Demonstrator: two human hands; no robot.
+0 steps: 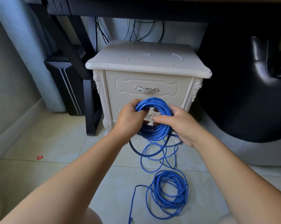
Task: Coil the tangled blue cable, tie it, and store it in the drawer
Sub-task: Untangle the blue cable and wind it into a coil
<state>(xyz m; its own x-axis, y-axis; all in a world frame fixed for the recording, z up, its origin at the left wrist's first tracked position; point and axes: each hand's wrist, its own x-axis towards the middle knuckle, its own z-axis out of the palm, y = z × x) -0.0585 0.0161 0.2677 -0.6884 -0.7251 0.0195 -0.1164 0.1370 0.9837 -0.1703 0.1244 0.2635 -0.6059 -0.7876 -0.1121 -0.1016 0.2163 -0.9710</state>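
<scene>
A thick coil of blue cable [159, 104] hangs upright in front of the white nightstand [146, 62]. My left hand [130, 118] grips the coil's left side, fingers through the ring. My right hand [178, 123] holds the right side, thumb across the lower strands. More of the same cable trails down to the floor and lies there in loose tangled loops [169, 191]. Both drawers are closed; the upper drawer [128, 88] shows its silver handle [146, 89], the lower one sits mostly behind the coil and hands.
A black table leg [89, 107] stands left of the nightstand, a dark speaker [67, 84] beyond it. A black leather chair [249, 88] fills the right. Black wires hang behind the nightstand. A small red scrap [39, 157] lies on the tiled floor.
</scene>
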